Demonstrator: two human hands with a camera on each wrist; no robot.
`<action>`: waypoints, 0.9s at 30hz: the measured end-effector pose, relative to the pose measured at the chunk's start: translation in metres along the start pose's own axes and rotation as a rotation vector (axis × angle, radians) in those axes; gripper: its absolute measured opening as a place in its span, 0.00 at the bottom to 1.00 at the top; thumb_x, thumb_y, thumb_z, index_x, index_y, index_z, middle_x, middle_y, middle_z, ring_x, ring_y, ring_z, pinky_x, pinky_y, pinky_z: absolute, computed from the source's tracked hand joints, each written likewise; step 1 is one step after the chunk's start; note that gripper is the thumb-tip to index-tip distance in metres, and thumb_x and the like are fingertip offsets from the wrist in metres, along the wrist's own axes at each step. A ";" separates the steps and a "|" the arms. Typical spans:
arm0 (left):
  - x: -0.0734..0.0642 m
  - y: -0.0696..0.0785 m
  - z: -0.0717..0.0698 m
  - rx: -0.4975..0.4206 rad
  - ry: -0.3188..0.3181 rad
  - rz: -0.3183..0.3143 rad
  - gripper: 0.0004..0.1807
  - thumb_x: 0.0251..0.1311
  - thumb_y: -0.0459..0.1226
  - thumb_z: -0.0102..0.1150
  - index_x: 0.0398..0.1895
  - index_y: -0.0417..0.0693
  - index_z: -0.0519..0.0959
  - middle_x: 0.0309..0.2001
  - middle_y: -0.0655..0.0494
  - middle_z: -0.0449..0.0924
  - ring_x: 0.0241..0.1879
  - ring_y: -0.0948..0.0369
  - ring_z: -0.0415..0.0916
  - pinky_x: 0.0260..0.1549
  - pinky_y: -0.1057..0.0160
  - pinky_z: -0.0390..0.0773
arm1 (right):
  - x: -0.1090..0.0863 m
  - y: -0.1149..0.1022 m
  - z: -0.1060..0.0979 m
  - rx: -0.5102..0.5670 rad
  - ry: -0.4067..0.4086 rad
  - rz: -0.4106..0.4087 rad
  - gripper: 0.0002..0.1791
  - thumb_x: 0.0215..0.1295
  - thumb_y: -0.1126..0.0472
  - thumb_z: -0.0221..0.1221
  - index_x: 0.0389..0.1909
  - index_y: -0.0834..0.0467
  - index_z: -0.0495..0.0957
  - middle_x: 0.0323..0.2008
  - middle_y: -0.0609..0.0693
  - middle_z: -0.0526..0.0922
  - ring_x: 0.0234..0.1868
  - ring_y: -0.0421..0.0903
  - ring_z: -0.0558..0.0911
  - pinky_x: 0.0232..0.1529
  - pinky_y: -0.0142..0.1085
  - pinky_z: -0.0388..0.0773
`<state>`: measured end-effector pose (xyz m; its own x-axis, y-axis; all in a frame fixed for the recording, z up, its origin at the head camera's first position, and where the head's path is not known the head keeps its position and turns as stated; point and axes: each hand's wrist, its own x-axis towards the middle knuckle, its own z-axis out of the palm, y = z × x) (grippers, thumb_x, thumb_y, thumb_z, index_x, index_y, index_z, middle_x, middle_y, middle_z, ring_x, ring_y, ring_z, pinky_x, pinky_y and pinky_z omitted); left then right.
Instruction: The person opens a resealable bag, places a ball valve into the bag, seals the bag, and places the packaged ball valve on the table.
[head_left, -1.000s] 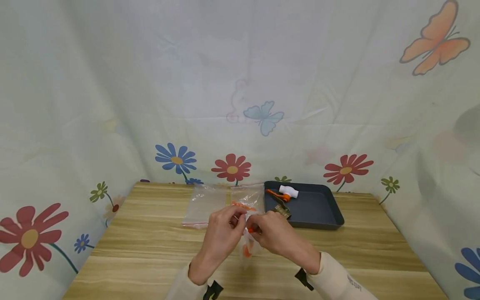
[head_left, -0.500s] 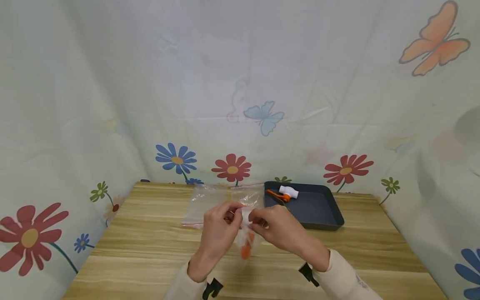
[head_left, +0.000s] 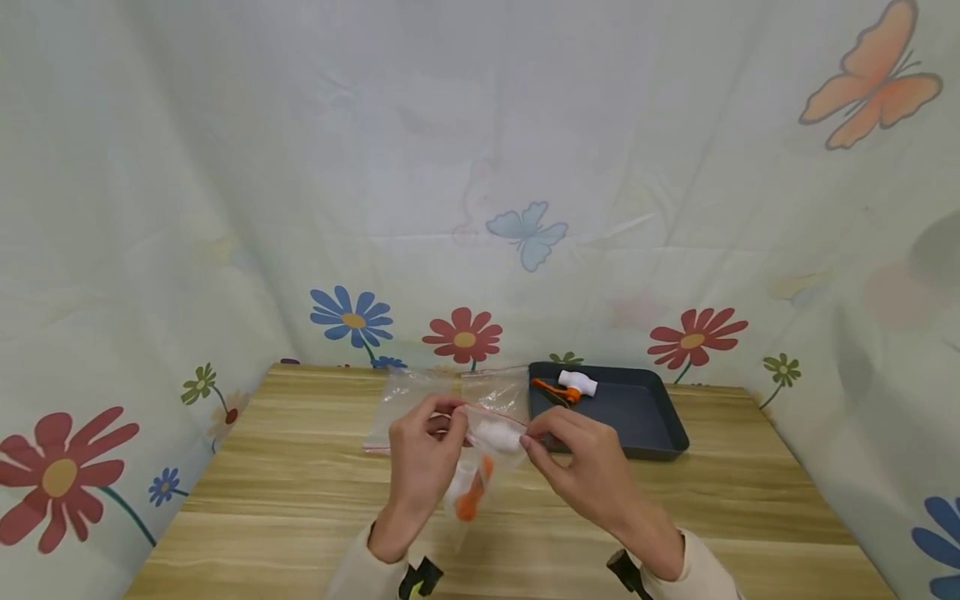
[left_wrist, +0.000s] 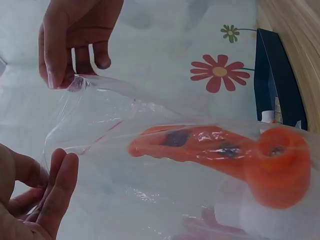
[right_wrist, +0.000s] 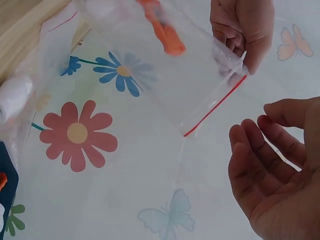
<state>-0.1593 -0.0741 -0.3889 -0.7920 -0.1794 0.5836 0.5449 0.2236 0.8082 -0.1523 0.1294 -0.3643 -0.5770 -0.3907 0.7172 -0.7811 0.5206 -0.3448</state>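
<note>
Between both hands hangs a clear zip-lock bag (right_wrist: 200,95) with a red strip along its mouth. Inside it is a white plastic ball valve with an orange lever handle (left_wrist: 210,150). My left hand (head_left: 420,454) pinches one top corner of the bag with thumb and fingertips. At the opposite corner is my right hand (head_left: 588,467), pinching the edge in the head and left wrist views. In the right wrist view the right fingertips (right_wrist: 237,132) show a little away from the strip's end. Behind the bag's top, a white valve body (head_left: 498,435) shows through the plastic.
A dark tray (head_left: 637,417) stands at the back right of the wooden table (head_left: 300,492). A white valve with an orange handle (head_left: 576,385) lies in it. Flat clear bags (head_left: 401,408) lie left of the tray. A flower-printed curtain (head_left: 375,167) surrounds the table.
My hands have moved apart, the left one leftward and the right one rightward. The bag's top is now stretched between them, and the valve inside has swung left.
</note>
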 end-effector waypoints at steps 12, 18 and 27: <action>0.003 0.000 -0.001 -0.021 0.050 -0.031 0.02 0.62 0.28 0.60 0.35 0.41 0.82 0.28 0.48 0.82 0.20 0.63 0.82 0.24 0.66 0.83 | -0.019 -0.004 0.016 -0.106 -0.025 0.207 0.05 0.58 0.51 0.69 0.28 0.43 0.81 0.23 0.33 0.79 0.24 0.28 0.74 0.25 0.23 0.70; 0.002 0.001 0.000 -0.052 0.045 -0.026 0.03 0.62 0.27 0.58 0.35 0.39 0.81 0.29 0.45 0.82 0.22 0.61 0.84 0.24 0.64 0.84 | -0.018 -0.002 0.029 -0.139 -0.004 0.271 0.06 0.58 0.51 0.69 0.26 0.44 0.83 0.21 0.34 0.80 0.22 0.29 0.75 0.24 0.24 0.69; 0.000 0.002 0.000 -0.065 0.031 -0.045 0.04 0.61 0.25 0.57 0.35 0.37 0.80 0.29 0.42 0.81 0.22 0.62 0.84 0.23 0.64 0.83 | -0.013 0.002 0.035 -0.163 0.078 0.223 0.02 0.58 0.61 0.68 0.28 0.51 0.85 0.22 0.39 0.82 0.22 0.30 0.77 0.22 0.23 0.68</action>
<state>-0.1586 -0.0741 -0.3872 -0.8075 -0.2176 0.5483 0.5269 0.1518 0.8362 -0.1549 0.1093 -0.3953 -0.7053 -0.1964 0.6811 -0.5843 0.7051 -0.4018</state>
